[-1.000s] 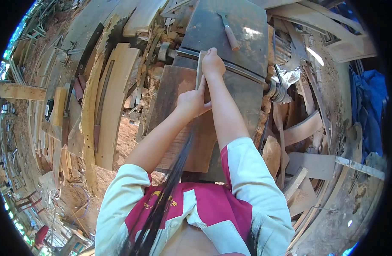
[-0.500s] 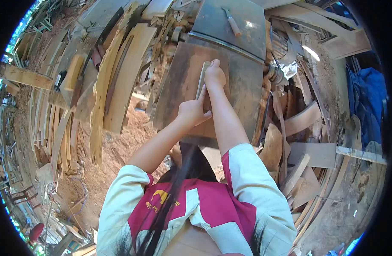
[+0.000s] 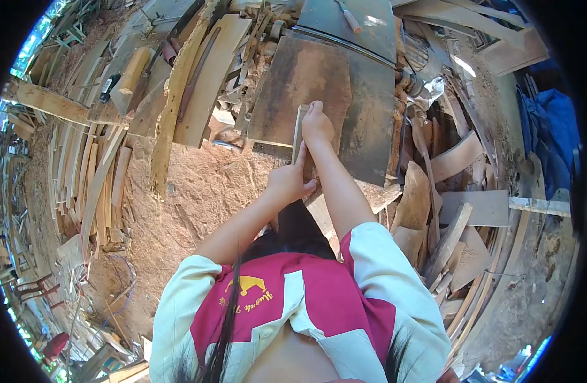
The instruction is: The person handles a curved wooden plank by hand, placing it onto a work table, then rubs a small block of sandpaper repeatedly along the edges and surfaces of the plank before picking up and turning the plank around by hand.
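A narrow light-wood strip (image 3: 298, 133) is in both my hands, pointing away from me over the near part of a dark, metal-looking work table (image 3: 368, 137). My right hand (image 3: 319, 127) is closed around its far end, thumb on top. Closer to my body, my left hand (image 3: 287, 183) is at the strip's near end, index finger stretched along it and thumb sticking out; its other fingers are mostly hidden. Under the strip, a brown wooden panel (image 3: 306, 80) covers the table's left part, its front edge near my hands.
A tool with a wooden handle (image 3: 352, 22) lies on the table's far section. Long planks (image 3: 215, 83) and a wood block (image 3: 136, 70) are on the left. Offcuts (image 3: 456, 159) are piled at right beside a motor-like machine part (image 3: 416, 86). Sawdust (image 3: 201, 191) covers the floor.
Both hands and the strip have come back toward my body, from the panel's middle to its front edge. The view has shifted, so the table sits higher in it.
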The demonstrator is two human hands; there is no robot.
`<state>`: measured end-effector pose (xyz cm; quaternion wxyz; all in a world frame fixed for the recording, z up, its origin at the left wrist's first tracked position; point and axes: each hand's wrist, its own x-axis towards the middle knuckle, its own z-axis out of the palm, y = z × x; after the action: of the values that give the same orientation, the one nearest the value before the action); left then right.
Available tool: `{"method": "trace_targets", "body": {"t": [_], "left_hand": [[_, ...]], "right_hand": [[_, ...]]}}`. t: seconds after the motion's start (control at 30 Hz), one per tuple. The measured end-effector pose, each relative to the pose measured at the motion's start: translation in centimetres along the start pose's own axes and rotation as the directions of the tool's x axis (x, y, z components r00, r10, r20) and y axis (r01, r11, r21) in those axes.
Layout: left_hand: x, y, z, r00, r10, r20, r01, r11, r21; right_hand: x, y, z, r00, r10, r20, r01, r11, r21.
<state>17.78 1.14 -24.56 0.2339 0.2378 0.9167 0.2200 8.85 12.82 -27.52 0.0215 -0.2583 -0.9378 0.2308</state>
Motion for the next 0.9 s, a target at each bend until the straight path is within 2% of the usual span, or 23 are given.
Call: {"method": "trace_targets", "body": {"t": [0.37,0.47,0.7,0.8,0.9], "left_hand": [[3.7,-0.7,-1.7,0.997,0.052,0.053,-0.055,0.997,0.055],[6.1,-0.3,-3.1,0.998,0.010,0.057,-0.013,0.999,0.044],[15.0,-0.9,-6.9,0.994,0.005,0.105,-0.010,0.999,0.051],[19.8,-1.3,-8.3,0.997,0.031,0.077,-0.037,0.996,0.075],[24.6,-1.3,-10.3,0.996,0.039,0.078,-0.046,0.995,0.085]], "right_hand": [[3.5,-0.7,0.1,0.999,0.014,0.043,-0.013,1.000,-0.024],[6.3,-1.5,0.3,1.000,0.011,0.029,-0.010,1.000,-0.006],[15.4,-2.9,0.4,1.000,0.023,-0.006,-0.023,1.000,0.000],[20.5,-3.5,0.3,0.999,0.009,-0.041,-0.008,1.000,0.028],[25.4,-4.3,0.2,0.998,0.055,0.015,-0.056,0.997,0.052]]}}
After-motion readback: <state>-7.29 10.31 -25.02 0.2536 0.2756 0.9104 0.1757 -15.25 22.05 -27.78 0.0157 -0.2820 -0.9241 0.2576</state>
